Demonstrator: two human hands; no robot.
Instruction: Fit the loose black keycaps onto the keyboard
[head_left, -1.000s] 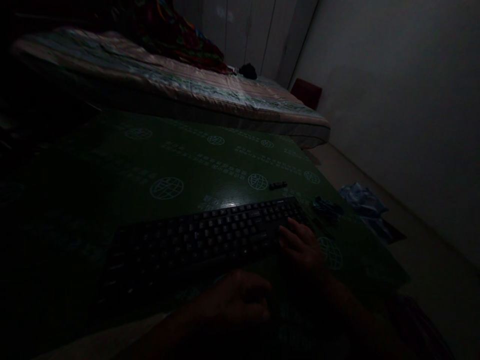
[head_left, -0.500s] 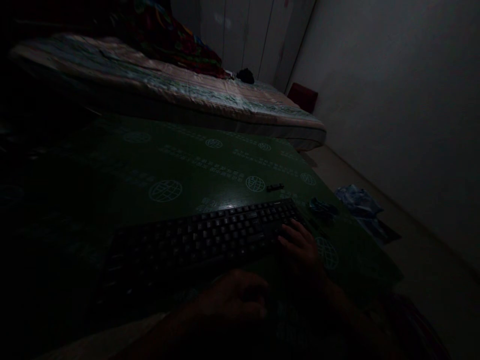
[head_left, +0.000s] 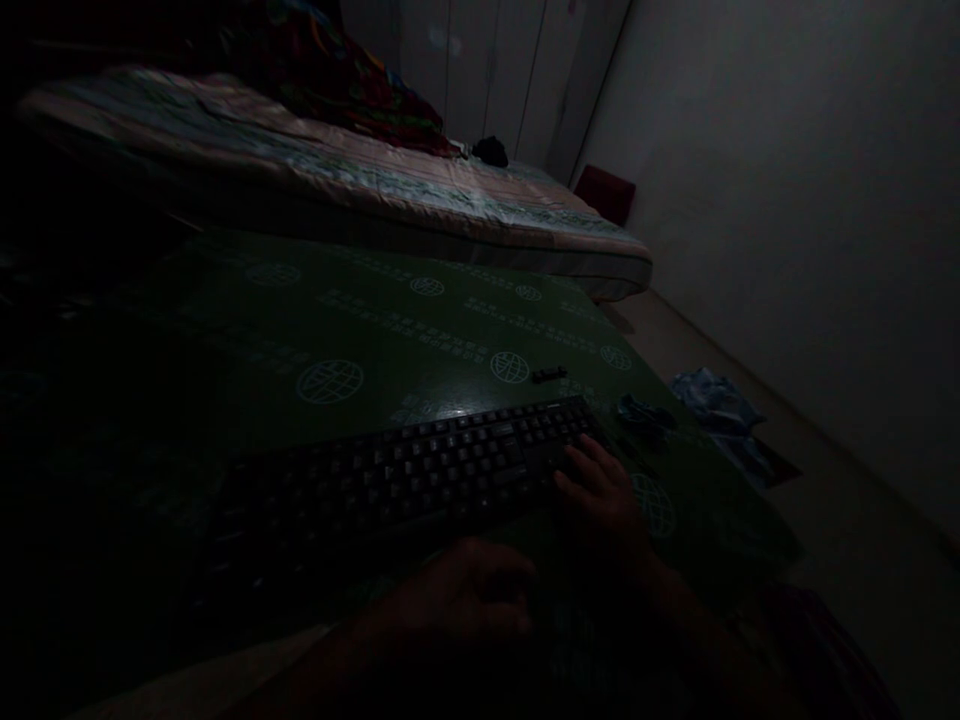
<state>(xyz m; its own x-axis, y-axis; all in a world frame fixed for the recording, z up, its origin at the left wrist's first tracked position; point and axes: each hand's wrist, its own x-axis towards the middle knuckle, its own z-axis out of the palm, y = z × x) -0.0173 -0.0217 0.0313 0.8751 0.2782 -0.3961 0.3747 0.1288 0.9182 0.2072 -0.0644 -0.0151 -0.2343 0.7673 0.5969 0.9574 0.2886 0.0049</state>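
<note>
The room is very dark. A black keyboard (head_left: pixel 405 475) lies on a green sheet printed with globe marks (head_left: pixel 375 330). My right hand (head_left: pixel 604 500) rests at the keyboard's right end, its fingers laid loosely over the last keys. Just in front of the keyboard's near edge is my left hand (head_left: pixel 469 590), curled like a loose fist. Darkness hides whether anything is in it.
A small black stick-like piece (head_left: pixel 549 374) lies beyond the keyboard, and a dark lump (head_left: pixel 643 412) sits to its right. A mattress (head_left: pixel 337 180) with bright cloth runs along the back. Blue cloth (head_left: pixel 716 400) lies on the floor near the right wall.
My right hand has crept slightly further onto the keyboard's right end. The view has shifted a little. My left hand stays where it was.
</note>
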